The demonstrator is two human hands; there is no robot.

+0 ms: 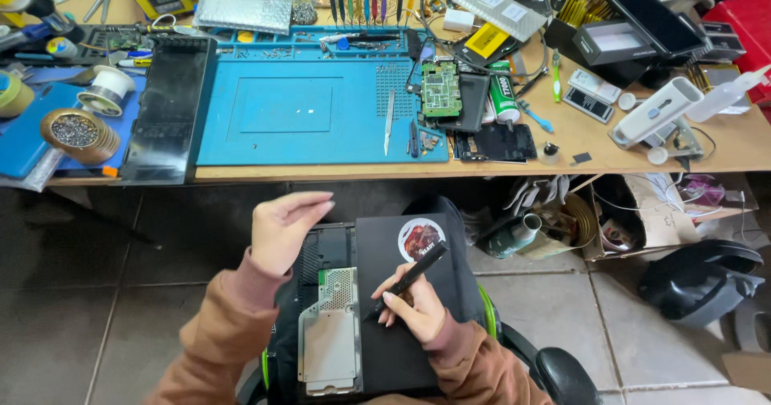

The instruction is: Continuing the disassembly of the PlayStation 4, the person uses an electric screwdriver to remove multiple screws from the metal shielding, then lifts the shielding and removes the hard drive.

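While a black screwdriver (408,279) is gripped in the right hand (411,307) over the opened black console (401,292), the left hand (281,230) is held open, empty, at ten o'clock.

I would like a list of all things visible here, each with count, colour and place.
Silicone work mat: one, blue, middle of the bench.
Green circuit board: one, right of the mat.
Slim metal tweezers: one, silver, on the mat's right part.
Solder wire spool: one, white, bench left.
Flat black console: one, on the lap, silver metal plate exposed.
Black screwdriver: one, in the right hand.
Left hand: open, raised above the console.
Right hand: grip on the screwdriver.
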